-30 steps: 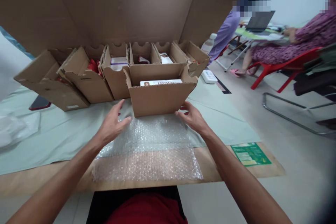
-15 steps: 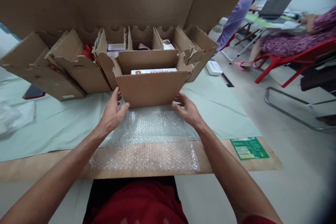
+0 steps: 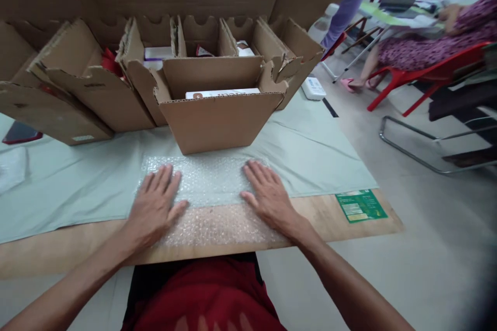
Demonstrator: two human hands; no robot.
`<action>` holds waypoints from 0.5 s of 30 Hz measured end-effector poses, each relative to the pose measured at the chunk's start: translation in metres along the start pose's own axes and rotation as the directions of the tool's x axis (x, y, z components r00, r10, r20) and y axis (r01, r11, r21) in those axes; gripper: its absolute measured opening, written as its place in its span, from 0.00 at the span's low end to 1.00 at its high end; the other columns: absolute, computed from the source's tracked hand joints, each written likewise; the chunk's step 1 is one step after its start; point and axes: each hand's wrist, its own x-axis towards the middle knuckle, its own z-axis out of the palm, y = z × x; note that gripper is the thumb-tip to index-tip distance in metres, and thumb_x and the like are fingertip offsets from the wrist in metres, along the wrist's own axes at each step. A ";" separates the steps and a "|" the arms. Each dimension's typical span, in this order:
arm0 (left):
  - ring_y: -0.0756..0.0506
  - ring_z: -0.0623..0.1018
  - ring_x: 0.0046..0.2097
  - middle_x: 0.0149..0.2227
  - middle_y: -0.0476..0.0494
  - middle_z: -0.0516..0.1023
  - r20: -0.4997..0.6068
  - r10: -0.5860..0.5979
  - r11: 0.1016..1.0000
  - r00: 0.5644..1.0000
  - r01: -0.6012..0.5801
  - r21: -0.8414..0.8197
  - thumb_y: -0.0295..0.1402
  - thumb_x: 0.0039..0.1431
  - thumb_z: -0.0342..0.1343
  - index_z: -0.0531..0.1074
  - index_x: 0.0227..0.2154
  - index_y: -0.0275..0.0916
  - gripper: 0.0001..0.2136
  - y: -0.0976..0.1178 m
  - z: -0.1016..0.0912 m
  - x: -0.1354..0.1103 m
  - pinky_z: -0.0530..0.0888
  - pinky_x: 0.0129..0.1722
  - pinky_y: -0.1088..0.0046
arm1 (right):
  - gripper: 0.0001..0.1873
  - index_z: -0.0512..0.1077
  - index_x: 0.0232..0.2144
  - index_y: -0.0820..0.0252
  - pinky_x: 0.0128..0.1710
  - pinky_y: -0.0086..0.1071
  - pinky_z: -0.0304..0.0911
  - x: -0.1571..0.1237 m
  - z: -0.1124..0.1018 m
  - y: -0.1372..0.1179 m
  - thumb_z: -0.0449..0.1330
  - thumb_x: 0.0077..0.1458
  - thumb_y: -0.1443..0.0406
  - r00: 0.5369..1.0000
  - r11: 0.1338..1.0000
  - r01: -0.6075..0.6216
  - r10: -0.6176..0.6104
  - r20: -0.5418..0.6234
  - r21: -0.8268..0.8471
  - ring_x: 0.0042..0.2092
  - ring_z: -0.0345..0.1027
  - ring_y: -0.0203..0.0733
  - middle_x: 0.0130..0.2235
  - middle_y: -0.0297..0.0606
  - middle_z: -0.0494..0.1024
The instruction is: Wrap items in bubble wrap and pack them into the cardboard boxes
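A sheet of clear bubble wrap (image 3: 212,181) lies flat across the pale green cloth and the wooden table edge in front of me. My left hand (image 3: 157,207) rests palm down on its left part, fingers spread. On its right part lies my right hand (image 3: 267,194), also flat with the fingers apart. Just beyond the wrap stands a cardboard bin (image 3: 221,121), touched by neither hand. Inside that bin a white box (image 3: 223,93) with brown print shows its top edge.
Behind stand several cardboard bins (image 3: 97,93) holding small packages. A phone (image 3: 22,132) and clear plastic (image 3: 11,168) lie left. At right are a white box-shaped item (image 3: 313,88), a green printed sheet (image 3: 361,206), a red chair (image 3: 430,75) and a seated person (image 3: 415,59).
Both hands have left the sides of the front cardboard bin, drawn back toward me and flattened onto the bubble wrap. My view has shifted slightly.
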 end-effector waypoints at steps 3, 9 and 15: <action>0.25 0.55 0.74 0.72 0.16 0.55 -0.027 -0.168 0.985 0.985 0.169 0.033 0.50 0.72 0.33 0.56 0.69 0.23 0.36 -0.025 -0.006 -0.023 0.53 0.69 0.40 | 0.32 0.59 0.70 0.67 0.68 0.56 0.54 -0.026 -0.001 0.039 0.46 0.72 0.54 0.988 0.986 -0.142 0.135 -0.079 -0.092 0.72 0.54 0.59 0.72 0.56 0.61; 0.28 0.49 0.76 0.75 0.23 0.49 -0.124 -0.085 0.996 0.989 0.085 -0.002 0.45 0.72 0.40 0.49 0.72 0.31 0.33 -0.001 -0.013 -0.026 0.46 0.72 0.41 | 0.32 0.57 0.71 0.65 0.67 0.54 0.54 -0.035 -0.008 0.020 0.47 0.72 0.54 0.973 0.978 -0.154 0.126 -0.192 -0.139 0.73 0.51 0.59 0.73 0.56 0.58; 0.30 0.57 0.74 0.72 0.28 0.59 -0.004 0.059 0.997 0.998 -0.059 -0.038 0.47 0.73 0.41 0.57 0.70 0.37 0.30 -0.001 -0.010 -0.029 0.49 0.71 0.43 | 0.27 0.65 0.67 0.60 0.65 0.53 0.57 -0.043 -0.011 0.025 0.50 0.71 0.57 0.994 0.997 0.033 -0.039 -0.104 -0.065 0.69 0.62 0.55 0.68 0.50 0.69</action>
